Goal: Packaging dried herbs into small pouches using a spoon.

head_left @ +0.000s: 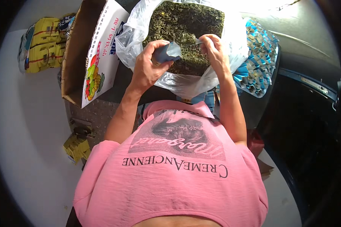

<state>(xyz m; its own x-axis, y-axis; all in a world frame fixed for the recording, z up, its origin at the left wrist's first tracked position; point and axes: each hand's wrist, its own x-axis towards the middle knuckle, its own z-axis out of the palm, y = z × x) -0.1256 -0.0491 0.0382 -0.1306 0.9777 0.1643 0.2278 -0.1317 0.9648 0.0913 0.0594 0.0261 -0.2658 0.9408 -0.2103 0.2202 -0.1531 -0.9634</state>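
My left hand (147,65) is wrapped around a small blue packet (162,54), whose silvery mouth gapes toward the right. Beneath both hands lies a mass of dried green-brown leaves (184,17) in a clear plastic bag (130,42) with its edges folded outward. Over the right part of the leaves, my right hand (218,54) pinches a small, thin, shiny item (198,41) between thumb and fingers. Its far end blends with the leaves, so I cannot tell exactly what it is.
Many blue packets with silvery mouths (258,59) stand packed together right of the bag. More blue packets (207,99) sit near my lap. A printed cardboard box (102,54) stands on the left. Beyond it are bundled yellow packets (45,42), with other yellow packets (77,148) lower down.
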